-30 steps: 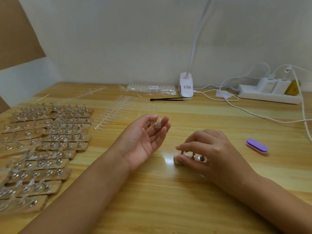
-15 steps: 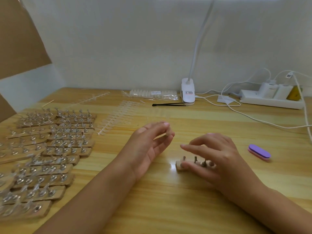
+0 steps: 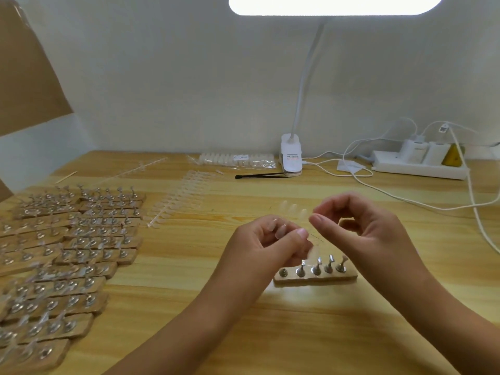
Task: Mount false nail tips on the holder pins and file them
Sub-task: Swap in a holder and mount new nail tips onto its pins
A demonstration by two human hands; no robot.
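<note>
Mounting step; filing not begun.
Above the holder (image 3: 315, 278), the left hand (image 3: 263, 246) grip pinches clear nail tips (image 3: 313, 251); the right hand (image 3: 361, 228) grip is unclear. Next: seat one tip squarely on a pin (image 3: 330, 262).

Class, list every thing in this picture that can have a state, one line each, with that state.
desk lamp, lit
power strip, plugs in
left hand, curled round clear nail tips
right hand, curled; whether it holds anything, cannot tell
holder, flat on table, pins upright, neither hand on it
rows of holders, laid side by side, tips mounted
tweezers, lying unused
</note>
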